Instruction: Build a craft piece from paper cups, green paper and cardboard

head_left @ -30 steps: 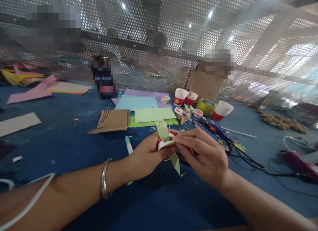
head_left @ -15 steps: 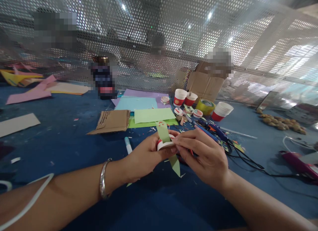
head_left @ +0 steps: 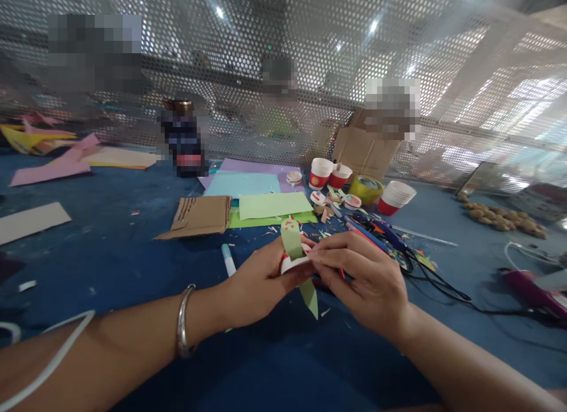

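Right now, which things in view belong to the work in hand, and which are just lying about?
In the work:
- red-and-white piece, held by the left hand, right hand at its edge
- green strip, showing above and below it

Apparently lying about:
- brown cardboard
- yellow tape roll
- marker

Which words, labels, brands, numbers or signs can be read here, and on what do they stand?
No text can be read.
Leftmost paper cup: round mark, too small to read.
Held green paper strip: red marks, no readable letters.
Dark upright object: pixelated, unreadable.
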`<state>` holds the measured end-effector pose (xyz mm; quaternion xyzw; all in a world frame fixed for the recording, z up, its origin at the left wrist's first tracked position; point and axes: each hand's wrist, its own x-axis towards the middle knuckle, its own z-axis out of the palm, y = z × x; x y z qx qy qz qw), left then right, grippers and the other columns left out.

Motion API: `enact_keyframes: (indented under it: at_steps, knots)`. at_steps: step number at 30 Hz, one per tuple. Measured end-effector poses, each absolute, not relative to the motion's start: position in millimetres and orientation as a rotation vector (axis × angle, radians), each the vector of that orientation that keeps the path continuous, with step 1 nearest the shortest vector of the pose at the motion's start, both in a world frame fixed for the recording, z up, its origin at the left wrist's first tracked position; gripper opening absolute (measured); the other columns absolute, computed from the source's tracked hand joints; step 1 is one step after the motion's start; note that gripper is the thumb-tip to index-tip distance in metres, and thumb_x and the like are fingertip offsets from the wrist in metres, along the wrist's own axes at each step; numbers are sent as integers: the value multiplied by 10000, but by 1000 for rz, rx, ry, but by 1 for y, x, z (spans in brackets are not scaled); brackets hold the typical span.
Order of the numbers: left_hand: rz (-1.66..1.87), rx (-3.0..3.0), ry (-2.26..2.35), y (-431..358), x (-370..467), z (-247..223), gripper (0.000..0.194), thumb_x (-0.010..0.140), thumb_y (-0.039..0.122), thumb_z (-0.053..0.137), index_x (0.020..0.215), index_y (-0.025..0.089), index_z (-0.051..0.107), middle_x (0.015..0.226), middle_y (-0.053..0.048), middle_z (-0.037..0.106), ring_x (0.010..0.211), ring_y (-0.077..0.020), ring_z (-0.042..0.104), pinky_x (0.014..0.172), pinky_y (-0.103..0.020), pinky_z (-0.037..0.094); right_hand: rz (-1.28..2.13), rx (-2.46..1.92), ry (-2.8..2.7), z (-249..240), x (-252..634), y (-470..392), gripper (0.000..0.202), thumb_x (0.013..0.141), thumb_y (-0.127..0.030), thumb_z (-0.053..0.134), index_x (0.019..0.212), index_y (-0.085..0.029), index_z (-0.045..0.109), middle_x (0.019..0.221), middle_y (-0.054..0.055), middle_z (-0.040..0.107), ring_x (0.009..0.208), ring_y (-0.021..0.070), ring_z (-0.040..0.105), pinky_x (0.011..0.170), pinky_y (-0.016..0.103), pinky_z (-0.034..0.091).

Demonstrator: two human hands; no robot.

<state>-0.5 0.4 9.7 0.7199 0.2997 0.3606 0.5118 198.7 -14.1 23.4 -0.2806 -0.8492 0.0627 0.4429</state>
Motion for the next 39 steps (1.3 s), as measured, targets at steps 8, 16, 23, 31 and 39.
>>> enact_keyframes:
  at_steps: [8,16,23,31,39]
  knots:
    - [837,1802,744,4,-1,16,220,959,307,547,1114,221,676,1124,-51,699,1048,-231,632,963,-361,476,260,-734,-2081,19,199,-9,208,887,-55,644,1017,-216,673,952,46,701,939,168,671,834,328,577]
    - [851,1480,766,0,-2,12,306,874,317,633,1166,228,613,997,-26,666,925,-210,608,866,-343,495,189,-707,-2103,20,201,-7,266,901,-36,614,1090,-213,674,1038,73,699,981,175,675,843,340,583]
    - [919,1299,670,-5,-1,15,262,942,290,537,1190,223,593,1055,-50,649,1039,-217,587,975,-364,458,142,-748,-2052,23,203,-4,241,890,-12,612,1042,-186,681,998,81,708,950,172,672,824,330,576]
    - [1043,1148,812,-8,6,12,244,902,336,605,1105,216,669,1019,-46,697,1012,-230,619,922,-353,476,87,-760,-2046,19,202,-6,239,884,-8,635,1051,-165,701,1005,90,711,949,160,680,832,301,573]
    - [1033,1131,704,-10,5,9,235,948,330,579,1137,226,671,1026,-35,697,994,-209,619,915,-338,475,16,-749,-2046,21,201,-8,253,876,9,639,1059,-156,696,1017,89,708,967,151,682,855,284,567]
